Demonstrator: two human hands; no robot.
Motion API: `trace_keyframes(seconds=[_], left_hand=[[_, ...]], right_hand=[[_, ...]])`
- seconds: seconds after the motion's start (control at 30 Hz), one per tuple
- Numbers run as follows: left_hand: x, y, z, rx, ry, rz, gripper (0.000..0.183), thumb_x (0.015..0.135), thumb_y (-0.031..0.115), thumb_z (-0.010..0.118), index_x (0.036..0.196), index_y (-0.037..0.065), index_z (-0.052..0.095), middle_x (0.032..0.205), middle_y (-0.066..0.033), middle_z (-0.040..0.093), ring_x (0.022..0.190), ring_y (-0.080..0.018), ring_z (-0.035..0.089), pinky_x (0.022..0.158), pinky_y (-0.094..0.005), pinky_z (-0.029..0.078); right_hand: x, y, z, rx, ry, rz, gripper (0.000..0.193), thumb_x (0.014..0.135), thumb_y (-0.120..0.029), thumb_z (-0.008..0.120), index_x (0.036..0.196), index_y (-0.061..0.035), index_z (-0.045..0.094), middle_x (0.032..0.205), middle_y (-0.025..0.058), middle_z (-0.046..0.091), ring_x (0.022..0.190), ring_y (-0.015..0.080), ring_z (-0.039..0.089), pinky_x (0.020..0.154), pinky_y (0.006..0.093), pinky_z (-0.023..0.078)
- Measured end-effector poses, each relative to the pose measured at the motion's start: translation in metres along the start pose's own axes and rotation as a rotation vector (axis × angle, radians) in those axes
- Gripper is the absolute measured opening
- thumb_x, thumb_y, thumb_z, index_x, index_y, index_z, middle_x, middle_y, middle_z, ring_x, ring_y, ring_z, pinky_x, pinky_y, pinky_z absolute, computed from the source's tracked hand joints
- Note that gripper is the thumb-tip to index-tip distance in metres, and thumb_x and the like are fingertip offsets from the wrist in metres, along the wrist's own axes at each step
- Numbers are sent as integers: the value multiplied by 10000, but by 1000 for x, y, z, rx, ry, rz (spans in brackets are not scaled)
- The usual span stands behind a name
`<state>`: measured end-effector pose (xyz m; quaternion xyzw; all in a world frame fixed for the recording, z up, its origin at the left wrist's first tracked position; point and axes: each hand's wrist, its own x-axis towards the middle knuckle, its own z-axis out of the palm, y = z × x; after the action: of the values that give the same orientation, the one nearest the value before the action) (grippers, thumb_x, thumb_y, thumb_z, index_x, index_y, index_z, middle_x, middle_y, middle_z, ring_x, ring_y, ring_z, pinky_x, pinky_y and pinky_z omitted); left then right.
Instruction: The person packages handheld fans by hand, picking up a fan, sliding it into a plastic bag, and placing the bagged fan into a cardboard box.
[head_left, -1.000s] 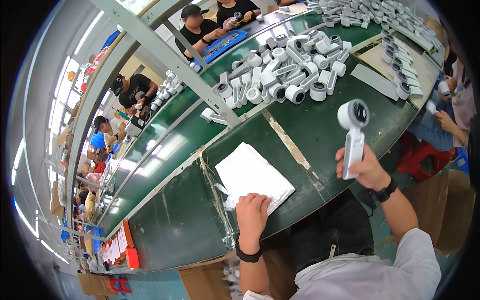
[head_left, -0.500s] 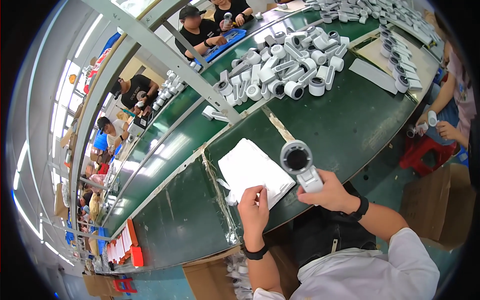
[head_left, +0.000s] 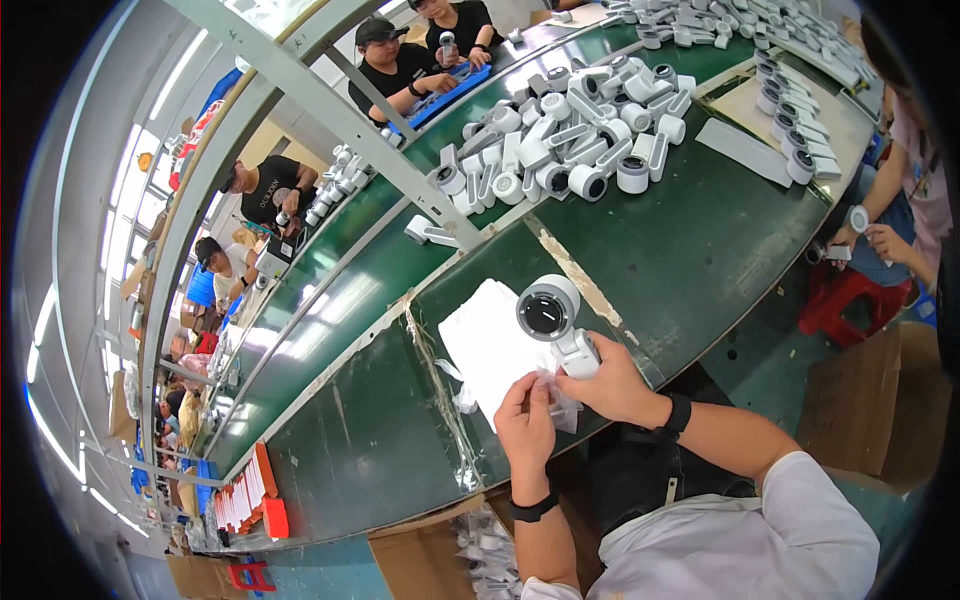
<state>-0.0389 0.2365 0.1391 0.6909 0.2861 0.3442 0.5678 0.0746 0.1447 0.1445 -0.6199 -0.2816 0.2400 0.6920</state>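
Watching remotely, I judge the clear plastic film (head_left: 568, 413) my left hand (head_left: 527, 418) pinches could tear if tugged, while my right hand (head_left: 615, 385) grips the white round-headed plastic device (head_left: 550, 305) near the green surface (head_left: 370, 430)'s front edge.

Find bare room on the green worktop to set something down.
Bare: left, between torn tape and orange tray; right, between tan scuffed strip and grey panel. Crowded: the device pile; the white stack's near end, by left hand and right hand.
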Motion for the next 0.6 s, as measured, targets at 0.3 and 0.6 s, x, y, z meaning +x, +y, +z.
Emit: trace_keyframes(seconds=[0.3,0.6], left_hand=[[15,-10,-4,-111,291,22,143,965,128,565,993,-11,582,873,-28,610,757,-82,563,653,-222,465],[12,7,-9,-377,303,1,173,957,63,478,1064,-42,563,1011,-107,647,870,-132,608,773,-254,500]], right_hand=[[17,6,-8,-124,26,14,338,727,-115,741,1016,0,608,883,72,672,807,133,630,752,308,511],[6,20,-31,-80,-47,43,357,746,-103,759,1052,-6,605,965,31,652,806,108,610,738,277,509]])
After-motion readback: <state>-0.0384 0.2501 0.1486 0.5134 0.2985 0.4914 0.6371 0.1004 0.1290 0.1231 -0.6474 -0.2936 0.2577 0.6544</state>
